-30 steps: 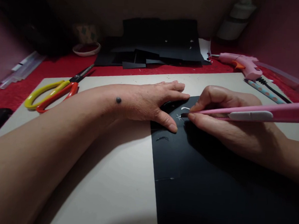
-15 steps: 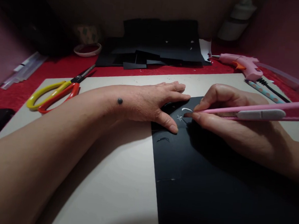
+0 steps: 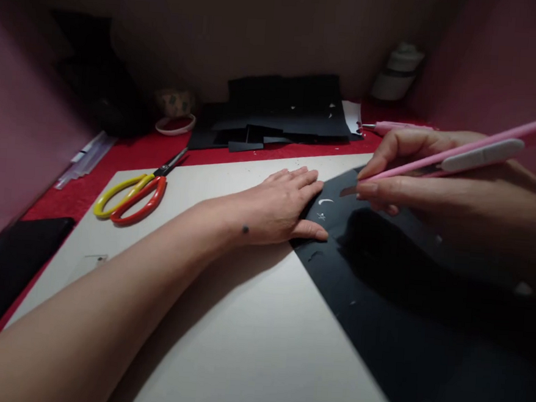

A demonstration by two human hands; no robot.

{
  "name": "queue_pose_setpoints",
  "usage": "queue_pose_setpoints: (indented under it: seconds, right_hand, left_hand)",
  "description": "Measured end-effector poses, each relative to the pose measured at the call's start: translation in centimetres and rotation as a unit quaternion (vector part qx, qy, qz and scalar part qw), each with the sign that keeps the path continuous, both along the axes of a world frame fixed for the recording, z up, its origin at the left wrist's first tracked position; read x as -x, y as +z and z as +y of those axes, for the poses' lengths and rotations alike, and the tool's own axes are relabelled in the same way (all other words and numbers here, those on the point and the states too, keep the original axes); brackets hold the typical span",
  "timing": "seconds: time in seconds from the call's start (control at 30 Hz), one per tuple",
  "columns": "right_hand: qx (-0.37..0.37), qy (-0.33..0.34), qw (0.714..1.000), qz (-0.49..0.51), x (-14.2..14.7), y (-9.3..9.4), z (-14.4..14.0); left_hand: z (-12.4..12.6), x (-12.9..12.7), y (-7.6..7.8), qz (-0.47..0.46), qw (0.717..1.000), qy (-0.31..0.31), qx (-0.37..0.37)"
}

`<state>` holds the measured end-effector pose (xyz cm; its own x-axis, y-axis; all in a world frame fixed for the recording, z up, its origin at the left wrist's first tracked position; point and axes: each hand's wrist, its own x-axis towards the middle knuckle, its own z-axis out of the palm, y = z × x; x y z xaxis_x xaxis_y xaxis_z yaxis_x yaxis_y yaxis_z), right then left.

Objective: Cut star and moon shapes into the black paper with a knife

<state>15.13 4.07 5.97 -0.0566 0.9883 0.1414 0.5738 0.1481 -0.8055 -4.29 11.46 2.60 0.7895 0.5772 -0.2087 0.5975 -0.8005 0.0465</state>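
Note:
My left hand [image 3: 281, 205] lies flat, fingers apart, pressing the near left edge of a black sheet [image 3: 381, 294] that rests on a pale board [image 3: 240, 334]. My right hand [image 3: 434, 182] grips a pink craft knife [image 3: 459, 156] like a pen. Its blade tip hovers just above the sheet, close to small white cut marks [image 3: 325, 202]. The sheet lies turned at an angle across the board.
Yellow and red scissors [image 3: 133, 194] lie on the board's far left. A pile of black sheets [image 3: 278, 113] sits at the back on the red tablecloth [image 3: 134, 152], with a tape roll [image 3: 176, 124], glue sticks [image 3: 85, 154] and a pink glue gun [image 3: 392, 127] nearby.
My right hand has lifted the knife off the sheet and drawn back to the right. The black sheet now lies rotated. My head has pulled back and shifted.

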Motion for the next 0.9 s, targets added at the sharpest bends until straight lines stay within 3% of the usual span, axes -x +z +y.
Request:
queue_pose_setpoints:
  seconds: [0.13,0.27,0.4,0.47,0.57,0.63,0.7,0.9]
  right_hand:
    - [0.054,-0.006,0.984,0.169,-0.4,0.6,-0.1]
    - [0.094,-0.038,0.959,0.265,-0.9,-1.0,-0.6]
    - [0.084,-0.07,0.961,0.254,-1.3,-3.4,-1.7]
    - [0.074,-0.053,0.969,0.229,-1.4,-4.3,-2.2]
    - [0.075,-0.019,0.974,0.211,-1.6,-4.9,-2.1]
    - [0.081,-0.008,0.972,0.22,-1.6,-4.8,-1.5]
    - [0.083,-0.003,0.97,0.23,-1.4,-4.2,-0.6]
    - [0.104,-0.039,0.955,0.274,0.8,-1.7,0.0]
  left_hand:
    - [-2.6,-1.7,0.6,0.035,0.995,0.078,-0.059]
    - [-3.2,-1.8,2.3,0.05,0.994,0.08,-0.063]
    - [-1.1,-0.1,3.2,0.029,0.996,0.063,-0.057]
    - [0.2,0.8,2.8,0.012,0.999,0.02,-0.046]
    - [1.4,1.6,1.9,0.026,0.999,-0.031,0.032]
    - [1.4,1.7,1.8,0.048,0.997,-0.036,0.051]
    - [0.6,1.4,2.2,0.069,0.997,-0.028,0.026]
    - [-1.8,0.2,4.8,0.129,0.991,0.029,-0.038]
